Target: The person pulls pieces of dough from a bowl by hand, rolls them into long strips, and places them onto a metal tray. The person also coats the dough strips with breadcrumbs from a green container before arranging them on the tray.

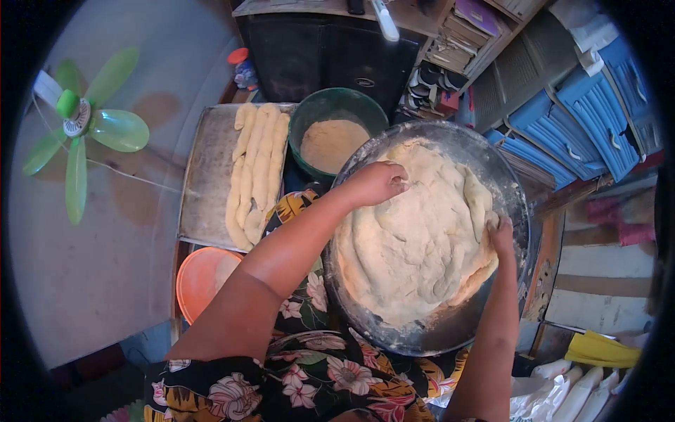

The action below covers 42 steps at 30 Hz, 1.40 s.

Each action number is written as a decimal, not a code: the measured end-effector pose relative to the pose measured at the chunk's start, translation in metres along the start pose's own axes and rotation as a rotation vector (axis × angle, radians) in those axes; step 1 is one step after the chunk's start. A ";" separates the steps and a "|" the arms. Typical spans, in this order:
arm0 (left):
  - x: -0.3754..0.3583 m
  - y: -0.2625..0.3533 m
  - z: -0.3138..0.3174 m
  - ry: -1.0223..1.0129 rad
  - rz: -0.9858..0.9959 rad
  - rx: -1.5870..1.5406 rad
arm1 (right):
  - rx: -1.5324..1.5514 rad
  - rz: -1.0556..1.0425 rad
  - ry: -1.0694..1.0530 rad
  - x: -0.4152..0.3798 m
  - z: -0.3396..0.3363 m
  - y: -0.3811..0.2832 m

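A big, pale mass of dough fills much of a wide, dark, round basin, whose wall is dusted with flour. Over the dough's upper left part is my left hand, its fingers curled closed; anything inside them is hidden. At the dough's right edge, my right hand grips a fold with bent fingers. Long dough ropes lie side by side on a metal tray to the left. Behind the basin's left rim stands a green tub holding a light, floury powder.
An orange bucket stands below the tray. A green-bladed fan is at far left. A black cabinet stands behind, with blue drawers at right. White packages lie at lower right.
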<state>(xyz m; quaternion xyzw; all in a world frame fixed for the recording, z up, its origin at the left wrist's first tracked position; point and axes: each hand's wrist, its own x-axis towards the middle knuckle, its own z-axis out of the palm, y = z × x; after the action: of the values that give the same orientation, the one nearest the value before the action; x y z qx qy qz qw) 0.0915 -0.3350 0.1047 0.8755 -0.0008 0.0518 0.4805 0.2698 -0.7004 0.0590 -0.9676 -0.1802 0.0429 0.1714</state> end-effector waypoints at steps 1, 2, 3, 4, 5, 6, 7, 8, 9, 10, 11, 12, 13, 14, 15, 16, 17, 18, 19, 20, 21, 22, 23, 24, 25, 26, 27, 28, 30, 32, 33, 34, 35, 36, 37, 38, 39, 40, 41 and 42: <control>-0.002 0.000 -0.002 0.005 -0.002 -0.006 | -0.002 -0.010 -0.006 -0.009 0.002 -0.003; -0.003 0.001 -0.003 0.017 -0.010 -0.006 | -0.025 -0.035 0.094 -0.019 0.003 -0.007; -0.003 0.001 -0.004 0.015 -0.004 0.006 | -0.046 -0.058 0.192 -0.029 0.003 -0.010; -0.004 0.001 -0.003 0.009 0.003 0.017 | -0.047 -0.064 0.187 -0.040 0.003 -0.012; -0.004 0.000 -0.003 0.011 -0.001 0.016 | -0.061 -0.145 0.253 -0.051 0.003 -0.014; -0.004 0.000 -0.003 0.010 0.005 0.016 | -0.075 -0.222 0.320 -0.063 0.002 -0.015; -0.005 0.001 -0.003 0.007 0.011 0.015 | -0.076 -0.218 0.318 -0.075 -0.001 -0.016; -0.005 0.002 -0.003 0.004 0.014 0.012 | 0.070 -0.097 0.260 -0.086 -0.006 -0.017; -0.005 0.005 -0.005 -0.011 0.013 0.014 | 0.214 0.024 0.203 -0.092 -0.009 -0.018; -0.005 0.007 -0.006 -0.026 0.012 0.016 | 0.210 0.025 0.204 -0.096 -0.009 -0.020; -0.005 0.008 -0.006 -0.028 0.013 0.011 | 0.039 -0.069 0.327 -0.100 -0.008 -0.021; -0.004 0.008 -0.005 -0.028 0.020 0.019 | -0.134 -0.161 0.445 -0.106 -0.007 -0.020; -0.004 0.008 -0.004 -0.029 0.030 0.030 | -0.162 -0.121 0.453 -0.107 -0.002 -0.015; -0.005 0.009 -0.002 -0.034 0.033 0.026 | -0.166 -0.115 0.454 -0.106 -0.005 -0.011; -0.005 0.007 0.001 -0.026 0.019 0.030 | -0.140 -0.027 0.309 -0.103 -0.009 -0.012; -0.006 0.006 0.003 -0.017 0.008 0.036 | -0.110 0.060 0.168 -0.103 -0.013 -0.012; -0.008 0.006 0.006 -0.018 0.017 0.039 | -0.151 0.027 0.209 -0.105 -0.013 -0.008; -0.011 0.007 0.010 0.019 0.095 0.054 | -0.149 0.023 0.221 -0.111 -0.018 -0.013; -0.015 0.012 0.010 0.063 0.171 0.071 | 0.240 0.025 0.214 -0.118 -0.025 -0.025; -0.018 0.018 0.013 0.078 0.176 0.074 | 0.625 0.022 0.192 -0.124 -0.033 -0.038; -0.023 0.032 0.017 0.018 0.164 -0.106 | 0.578 0.055 0.276 -0.131 -0.047 -0.063; -0.028 0.043 0.025 -0.048 0.151 -0.287 | 0.572 0.048 0.275 -0.138 -0.056 -0.075; -0.030 0.052 0.037 -0.100 0.198 -0.317 | 0.627 0.047 0.362 -0.146 -0.063 -0.084; -0.033 0.061 0.052 -0.156 0.245 -0.346 | 0.684 0.050 0.449 -0.155 -0.069 -0.092; -0.036 0.071 0.072 -0.143 0.297 -0.324 | 0.684 0.050 0.448 -0.164 -0.080 -0.103; -0.040 0.081 0.093 -0.132 0.350 -0.300 | 0.620 -0.003 0.351 -0.174 -0.093 -0.114; -0.044 0.090 0.115 -0.125 0.328 -0.285 | 0.554 -0.055 0.255 -0.183 -0.097 -0.122; -0.046 0.098 0.136 -0.119 0.310 -0.270 | 0.625 -0.120 0.220 -0.195 -0.093 -0.130; -0.043 0.096 0.184 -0.287 0.259 -0.387 | 0.375 -0.403 0.116 -0.204 -0.087 -0.121; -0.053 0.094 0.206 -0.202 0.311 -0.396 | 0.384 -0.448 -0.045 -0.197 -0.097 -0.119; -0.059 0.097 0.206 -0.235 0.223 -0.346 | 0.398 -0.492 -0.210 -0.194 -0.102 -0.116; -0.066 0.100 0.204 -0.269 0.135 -0.295 | 0.395 -0.480 -0.208 -0.191 -0.103 -0.103; -0.074 0.102 0.201 -0.193 0.183 -0.218 | 0.561 -0.344 -0.197 -0.186 -0.099 -0.082; -0.080 0.105 0.197 -0.205 0.183 -0.221 | 0.728 -0.208 -0.182 -0.180 -0.091 -0.063; -0.084 0.108 0.192 -0.194 0.166 -0.277 | 0.722 0.125 -0.117 -0.170 -0.082 -0.050; -0.088 0.109 0.187 -0.179 0.149 -0.331 | 0.704 0.454 -0.051 -0.159 -0.068 -0.037; -0.094 0.109 0.181 -0.181 0.149 -0.329 | 0.681 0.551 -0.093 -0.153 -0.053 -0.022; -0.100 0.109 0.174 -0.166 0.145 -0.355 | 0.657 0.646 -0.137 -0.146 -0.032 -0.006; -0.107 0.109 0.167 -0.152 0.143 -0.381 | 0.440 0.486 -0.010 -0.141 0.003 0.025; -0.113 0.110 0.157 -0.150 0.143 -0.375 | 0.224 0.322 0.115 -0.137 0.031 0.048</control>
<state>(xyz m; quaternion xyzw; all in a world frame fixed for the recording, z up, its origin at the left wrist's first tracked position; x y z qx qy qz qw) -0.0122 -0.5322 0.1032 0.7698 -0.1085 0.0193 0.6287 0.1534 -0.7828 0.0159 -0.9596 -0.0072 0.0343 0.2791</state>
